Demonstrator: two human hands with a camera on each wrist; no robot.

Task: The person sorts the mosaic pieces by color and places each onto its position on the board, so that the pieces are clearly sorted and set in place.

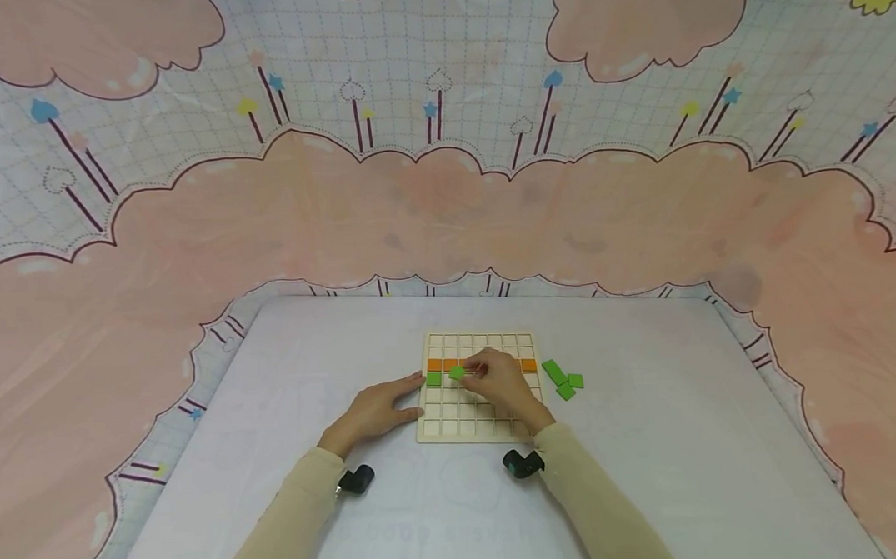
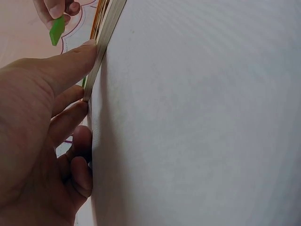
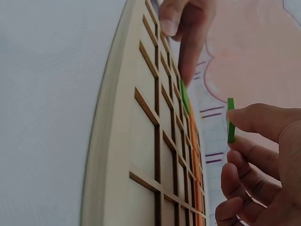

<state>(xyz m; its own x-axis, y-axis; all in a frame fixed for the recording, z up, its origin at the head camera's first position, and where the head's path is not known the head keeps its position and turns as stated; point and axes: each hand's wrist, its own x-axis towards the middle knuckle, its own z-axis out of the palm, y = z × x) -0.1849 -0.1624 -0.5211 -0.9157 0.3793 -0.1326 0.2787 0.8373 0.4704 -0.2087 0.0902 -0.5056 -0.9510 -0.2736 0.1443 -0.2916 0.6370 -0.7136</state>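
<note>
A wooden grid board (image 1: 443,430) lies on the white table, with a row of orange square tiles (image 1: 528,365) across it. One green tile (image 1: 433,379) sits in the cell below the leftmost orange one. My right hand (image 1: 501,385) pinches another green tile (image 1: 456,372) between thumb and finger; the right wrist view shows this tile (image 3: 231,120) held above the board surface. At the board's left edge rests my left hand (image 1: 378,408), its fingertips and thumb touching the rim. In the left wrist view the left hand (image 2: 47,89) has its fingers against the board side (image 2: 106,37).
Right of the board lie several loose green pieces: a longer one (image 1: 554,372) and small squares, among them a square tile (image 1: 576,381). The white table (image 1: 330,335) ends at a patterned cloth backdrop (image 1: 430,213). Both wrists wear small black cameras (image 1: 357,479).
</note>
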